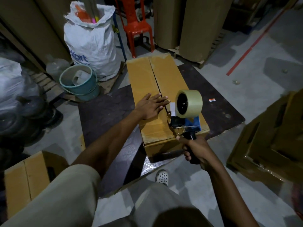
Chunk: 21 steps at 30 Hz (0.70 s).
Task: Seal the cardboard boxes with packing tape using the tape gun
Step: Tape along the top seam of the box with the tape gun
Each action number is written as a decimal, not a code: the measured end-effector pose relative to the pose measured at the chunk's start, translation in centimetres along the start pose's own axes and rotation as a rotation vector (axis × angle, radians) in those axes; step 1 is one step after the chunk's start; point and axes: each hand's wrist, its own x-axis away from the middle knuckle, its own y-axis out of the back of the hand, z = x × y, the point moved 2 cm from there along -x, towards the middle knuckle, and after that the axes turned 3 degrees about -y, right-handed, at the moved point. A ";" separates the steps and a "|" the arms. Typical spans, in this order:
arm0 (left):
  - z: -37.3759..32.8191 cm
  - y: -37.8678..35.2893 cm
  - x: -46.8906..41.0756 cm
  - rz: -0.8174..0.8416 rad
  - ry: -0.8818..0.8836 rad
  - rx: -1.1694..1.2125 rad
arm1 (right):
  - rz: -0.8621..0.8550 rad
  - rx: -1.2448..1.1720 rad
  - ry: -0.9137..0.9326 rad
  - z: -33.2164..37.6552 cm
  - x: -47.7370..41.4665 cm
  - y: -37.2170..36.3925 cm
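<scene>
1. Near left, one side box; near right, blurred boxes, cut off, uncountable.
2. Right hand grips the one tape gun over the middle box.
3. Left hand lies flat there, fingers straight.
4. Far: one bucket, one sack, one chair, top cut off.

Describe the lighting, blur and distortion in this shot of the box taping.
Head view: dim overall, light pooled on the cardboard box and tape gun, corners falling dark; left hand and right hand fairly sharp; stacked boxes at right smeared; wide-angle lens bows the frame edges.
</scene>
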 end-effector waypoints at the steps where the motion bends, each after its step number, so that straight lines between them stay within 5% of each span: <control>1: 0.3 0.2 -0.4 0.001 0.044 0.017 | 0.005 -0.010 0.008 -0.1 0.0 -0.1; 8: -1.2 0.3 1.4 0.088 -0.054 0.259 | -0.081 0.155 0.003 -0.4 0.3 -0.8; 16: -6.2 0.0 5.9 0.490 0.031 0.131 | -0.149 0.273 0.028 -1.5 0.0 -1.2; 21: -7.0 -1.7 6.3 0.201 0.021 -0.084 | -0.168 0.276 0.054 -1.9 -0.5 -1.5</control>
